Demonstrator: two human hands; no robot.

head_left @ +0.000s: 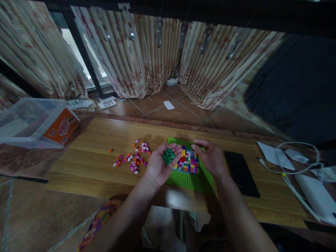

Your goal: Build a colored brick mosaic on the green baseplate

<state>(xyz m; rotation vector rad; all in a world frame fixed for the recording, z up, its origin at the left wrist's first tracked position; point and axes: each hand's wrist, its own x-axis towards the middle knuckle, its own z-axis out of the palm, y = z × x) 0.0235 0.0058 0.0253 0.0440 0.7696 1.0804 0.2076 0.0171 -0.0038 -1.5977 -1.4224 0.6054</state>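
Observation:
My left hand (155, 167) is turned palm up, cupping a small heap of dark green toy bricks (168, 156). It hovers over the left edge of a bright green studded baseplate (181, 182). Many-coloured small bricks (189, 160) sit packed in a block on the plate, partly covered by my left fingers. Over the plate's right side is my right hand (213, 160), thumb and forefinger drawn close together near the block's upper right corner. Whatever is between those fingertips is too small to make out.
Loose orange, white and magenta bricks (135, 159) lie scattered on the wooden table (86, 157) to the left. A clear plastic box (34, 134) stands beyond the table's left end. Right of the plate are a black phone-like slab (240, 174) and a white cable (290, 179).

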